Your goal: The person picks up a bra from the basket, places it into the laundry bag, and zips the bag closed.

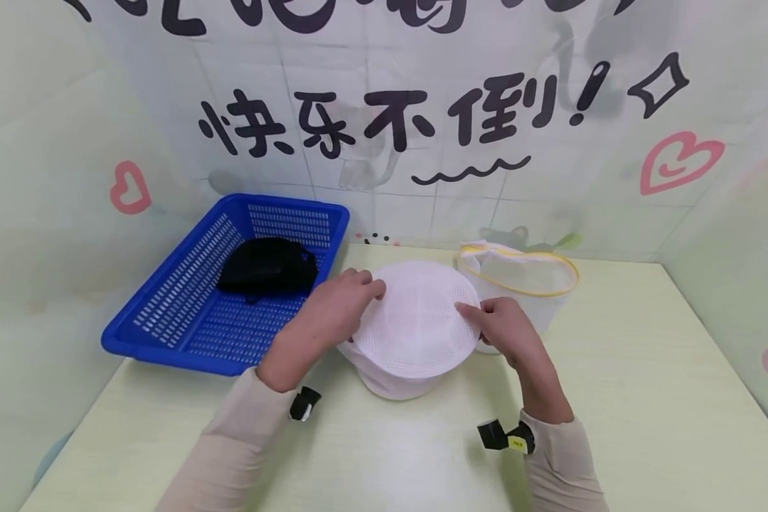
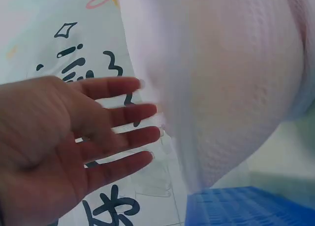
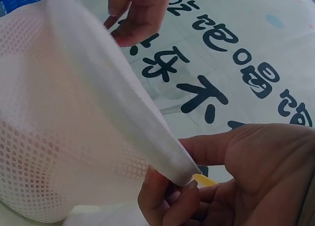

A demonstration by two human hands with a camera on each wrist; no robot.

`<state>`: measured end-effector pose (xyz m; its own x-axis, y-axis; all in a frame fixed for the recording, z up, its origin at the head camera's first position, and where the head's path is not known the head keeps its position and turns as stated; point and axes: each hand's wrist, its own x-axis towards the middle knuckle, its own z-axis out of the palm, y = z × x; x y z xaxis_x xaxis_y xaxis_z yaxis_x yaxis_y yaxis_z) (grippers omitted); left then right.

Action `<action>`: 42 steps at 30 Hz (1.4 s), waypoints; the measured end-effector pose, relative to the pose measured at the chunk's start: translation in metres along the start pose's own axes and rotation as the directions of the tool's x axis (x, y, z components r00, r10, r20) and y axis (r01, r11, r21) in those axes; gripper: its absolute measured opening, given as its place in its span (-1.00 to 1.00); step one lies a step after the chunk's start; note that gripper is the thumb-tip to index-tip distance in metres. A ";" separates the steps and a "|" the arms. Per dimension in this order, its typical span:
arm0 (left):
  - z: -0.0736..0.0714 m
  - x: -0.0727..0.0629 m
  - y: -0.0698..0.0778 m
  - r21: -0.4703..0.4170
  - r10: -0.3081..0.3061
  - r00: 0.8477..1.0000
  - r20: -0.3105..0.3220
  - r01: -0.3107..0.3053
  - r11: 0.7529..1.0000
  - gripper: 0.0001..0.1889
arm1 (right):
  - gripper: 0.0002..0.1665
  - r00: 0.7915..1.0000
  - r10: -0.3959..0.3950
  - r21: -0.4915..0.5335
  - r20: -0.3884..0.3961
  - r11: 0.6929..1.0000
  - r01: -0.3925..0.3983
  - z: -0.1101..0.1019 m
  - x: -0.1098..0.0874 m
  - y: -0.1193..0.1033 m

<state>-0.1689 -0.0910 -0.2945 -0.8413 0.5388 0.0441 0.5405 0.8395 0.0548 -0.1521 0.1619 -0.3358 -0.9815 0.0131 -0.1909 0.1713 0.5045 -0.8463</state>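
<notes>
A white mesh laundry bag (image 1: 416, 320), round and drum-shaped, stands tilted above the table with its flat mesh end facing up. At its right edge my right hand (image 1: 504, 327) pinches the rim between thumb and fingers; the right wrist view shows this right hand (image 3: 231, 181) with the rim (image 3: 133, 113) caught in it. Along the left edge is my left hand (image 1: 336, 306). In the left wrist view the left hand (image 2: 64, 137) has its fingers stretched out beside the bag (image 2: 231, 78), with the thumb apart from it; whether the fingertips touch is unclear.
Behind on the right stands a second white mesh bag (image 1: 518, 284) with a yellow-edged opening. At the left, a blue plastic basket (image 1: 185, 355) holds a black pouch-like item (image 1: 269, 267). The pale table (image 1: 646, 398) meets a wall sheet (image 1: 371, 206) with printed writing.
</notes>
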 end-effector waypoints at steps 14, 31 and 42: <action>0.042 0.030 0.019 -0.493 -0.403 0.867 -0.292 0.225 0.840 -0.57 | -0.66 0.989 -0.092 -0.069 0.112 0.993 0.100 -0.020 -0.004 0.005; 0.050 0.018 0.014 -0.603 -0.564 0.826 -0.009 0.446 0.662 -0.51 | -0.68 0.990 -0.066 -0.053 0.126 0.996 0.073 -0.017 -0.002 0.010; 0.054 0.016 0.011 -0.771 -0.581 0.814 0.017 0.381 0.510 -0.65 | -0.64 0.986 -0.089 -0.083 0.139 0.991 0.101 -0.016 -0.001 0.005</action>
<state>-0.1765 -0.0696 -0.3473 -0.9987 -0.0485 -0.0132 -0.0389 0.5798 0.8139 -0.1518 0.1783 -0.3314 -0.9714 -0.1524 -0.1821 0.0632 0.5732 -0.8169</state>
